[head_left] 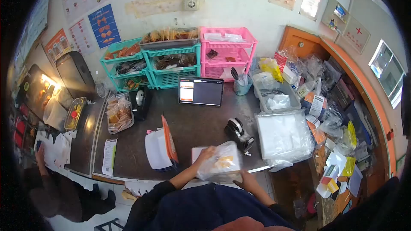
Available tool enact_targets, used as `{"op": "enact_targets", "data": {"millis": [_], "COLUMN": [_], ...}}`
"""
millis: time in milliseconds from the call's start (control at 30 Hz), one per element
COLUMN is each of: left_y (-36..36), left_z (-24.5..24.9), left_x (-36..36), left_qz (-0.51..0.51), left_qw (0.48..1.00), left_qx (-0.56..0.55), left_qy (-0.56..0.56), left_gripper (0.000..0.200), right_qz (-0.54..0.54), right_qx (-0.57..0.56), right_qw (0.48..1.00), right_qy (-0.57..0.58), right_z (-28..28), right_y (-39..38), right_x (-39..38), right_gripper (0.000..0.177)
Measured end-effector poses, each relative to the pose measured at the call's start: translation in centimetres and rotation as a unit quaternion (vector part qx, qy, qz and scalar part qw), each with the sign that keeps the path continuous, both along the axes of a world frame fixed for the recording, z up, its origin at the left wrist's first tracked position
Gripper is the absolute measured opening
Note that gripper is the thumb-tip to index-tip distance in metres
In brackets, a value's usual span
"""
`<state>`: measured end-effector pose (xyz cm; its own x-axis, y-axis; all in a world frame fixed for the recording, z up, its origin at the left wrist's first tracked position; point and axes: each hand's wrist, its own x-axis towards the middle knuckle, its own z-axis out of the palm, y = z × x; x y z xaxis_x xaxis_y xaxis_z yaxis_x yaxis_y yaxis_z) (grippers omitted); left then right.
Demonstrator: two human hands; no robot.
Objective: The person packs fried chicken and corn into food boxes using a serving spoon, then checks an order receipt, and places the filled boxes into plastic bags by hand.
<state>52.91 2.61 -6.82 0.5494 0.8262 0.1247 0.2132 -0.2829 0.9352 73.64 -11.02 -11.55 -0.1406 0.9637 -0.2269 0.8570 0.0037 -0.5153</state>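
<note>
A clear plastic bag with white and yellow contents [224,161] lies at the front edge of the dark counter. My left hand [206,155] is closed on the bag's upper left side, over a white flat item beneath it. At the lower right corner of the bag is my right hand [246,179], its fingers bent against the edge; part of its grip is hidden. A black tape dispenser [239,134] stands just beyond the bag. To the right lies a stack of white plastic bags [284,137].
A tablet [201,91] stands mid-counter before teal racks [175,66] and pink racks [227,51]. Papers with an orange folder [168,143] stand left of my hands. Plastic packaging crowds the right side. Another person [64,192] is at the far left.
</note>
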Motion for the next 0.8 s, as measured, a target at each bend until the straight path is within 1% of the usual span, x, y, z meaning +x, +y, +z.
{"op": "enact_targets", "data": {"millis": [33,67,100,133,167,200,233,267,300,333,367,433,500,567,600,700,767,800], "left_y": [0.1,0.2,0.3,-0.2,-1.0,-0.7,-1.0,-1.4,-1.5,-1.5,-1.4,-1.7,-1.6,-1.2,-1.0,-0.3,0.2,0.3], "left_z": [-1.8,-3.5,-3.6,-3.6,-2.2,-0.8,-0.4,-0.2,-0.2,-1.0,-0.6,0.6,0.6,0.4,0.3,0.1,0.2,0.3], "left_x": [-0.4,-1.1,-1.4,-1.6,-1.9,-2.9,-2.9,-2.8,-2.8,-3.0,-3.1,-3.5,-3.6,-3.8,-3.8,-4.6,-5.9,-6.8], "left_qz": [-0.015,-0.03,-0.047,0.048,0.142,0.107,0.118,0.13,0.142,0.147,0.128,0.11,0.121,0.132,0.139,0.161,0.174,0.183], "left_qw": [0.995,0.979,0.953,0.993,0.958,0.969,0.965,0.961,0.955,0.942,0.951,0.961,0.96,0.959,0.957,0.955,0.955,0.952], "left_qx": [0.101,0.202,0.299,0.054,-0.193,0.223,0.232,0.242,0.253,0.28,0.263,0.233,0.228,0.221,0.219,0.201,0.183,0.178], "left_qy": [-0.009,-0.016,-0.023,-0.093,-0.159,0.01,0.03,0.047,0.065,0.108,0.103,0.1,0.111,0.121,0.126,0.145,0.157,0.166], "left_gripper": [0.021,0.02,0.02,0.019,0.02,0.02,0.02,0.019,0.019,0.019,0.019,0.02,0.019,0.019,0.019,0.019,0.019,0.019], "right_qz": [0.013,0.025,0.05,0.075,0.101,0.102,0.101,0.052,-0.002,-0.019,-0.069,-0.133,-0.175,-0.161,-0.155,-0.179,-0.209,-0.212], "right_qx": [-0.018,-0.037,-0.073,-0.108,-0.141,-0.04,0.061,0.081,0.147,0.244,0.272,0.322,0.328,0.394,0.426,0.377,0.368,0.317], "right_qw": [0.999,0.998,0.994,0.989,0.982,0.985,0.975,0.97,0.961,0.939,0.946,0.926,0.925,0.904,0.891,0.905,0.901,0.911], "right_qy": [0.026,0.052,0.061,0.07,0.077,0.133,0.188,0.221,0.233,0.241,0.161,0.143,0.077,0.036,0.017,-0.087,-0.088,-0.155], "right_z": [0.0,0.0,0.9,2.4,3.9,4.5,5.0,6.1,6.1,4.9,7.0,6.6,6.1,3.5,3.1,3.6,3.7,3.5], "right_y": [0.6,1.0,2.2,4.4,6.9,9.1,11.6,14.8,18.4,22.3,25.1,30.7,35.3,40.5,42.2,46.5,48.2,49.1], "right_x": [0.3,0.7,1.2,2.1,3.0,4.0,5.2,6.3,7.4,9.2,10.1,12.5,13.8,15.3,15.8,16.8,17.1,17.4], "right_gripper": [0.052,0.042,0.036,0.03,0.025,0.022,0.019,0.014,0.014,0.016,0.016,0.015,0.013,0.013,0.014,0.015,0.017,0.018]}}
